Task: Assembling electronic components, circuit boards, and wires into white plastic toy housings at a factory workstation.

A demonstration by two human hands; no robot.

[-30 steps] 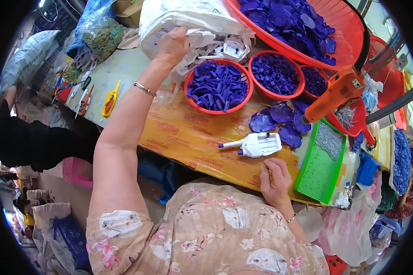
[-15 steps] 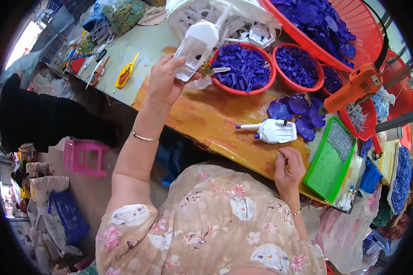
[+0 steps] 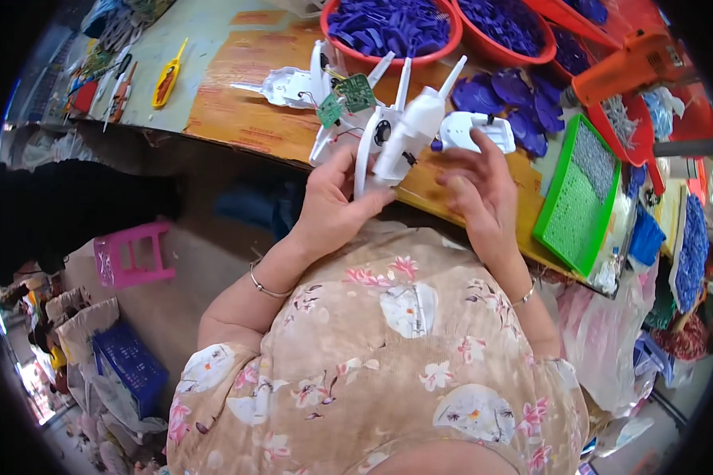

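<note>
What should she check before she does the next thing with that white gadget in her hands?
1. Left hand grips the white device firmly: ok.
2. Right hand free to help: ok, open, fingers beside the device.
3. Green circuit boards and wires hanging clear: cannot tell, they dangle loosely.
4. Second white housing resting on the table: ok.
5. Orange power tool within reach: ok, judging by eye.

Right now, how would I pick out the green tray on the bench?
Start at the long wooden bench along the top of the view and follow it to its right end. Beside the right hand lies the green tray, below the orange power tool. It alone is bright green and rectangular; the tubs nearby are round and red.
</note>
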